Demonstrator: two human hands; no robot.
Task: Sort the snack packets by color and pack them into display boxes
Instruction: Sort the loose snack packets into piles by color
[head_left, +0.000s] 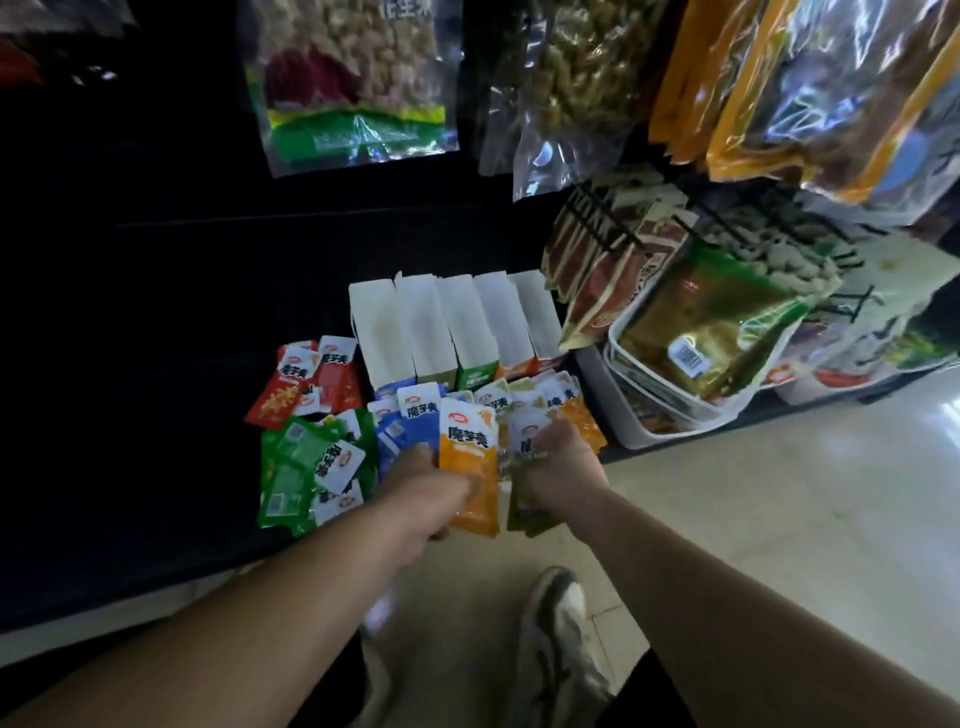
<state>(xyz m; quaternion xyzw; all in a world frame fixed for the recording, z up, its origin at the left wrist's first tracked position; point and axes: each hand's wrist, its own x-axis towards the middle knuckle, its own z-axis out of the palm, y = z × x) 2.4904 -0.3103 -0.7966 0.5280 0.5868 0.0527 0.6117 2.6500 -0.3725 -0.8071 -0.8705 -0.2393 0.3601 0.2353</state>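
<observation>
Several snack packets lie on a dark shelf in colour groups: red packets (306, 382) at the back left, green packets (296, 462) in front of them, blue packets (410, 423) in the middle, orange and pale ones (576, 410) to the right. My left hand (423, 491) grips an orange packet (470, 467) upright above the shelf edge. My right hand (558, 467) holds olive-green packets (524, 512) beside it. Behind the piles stands a row of open white display boxes (452, 327).
Large snack bags hang on hooks above (358, 83) and at the right (613, 280). White baskets (670, 410) with gold bags stand right of the boxes. The shelf's front edge (156, 608) runs along the pale floor, where my shoe (556, 639) shows.
</observation>
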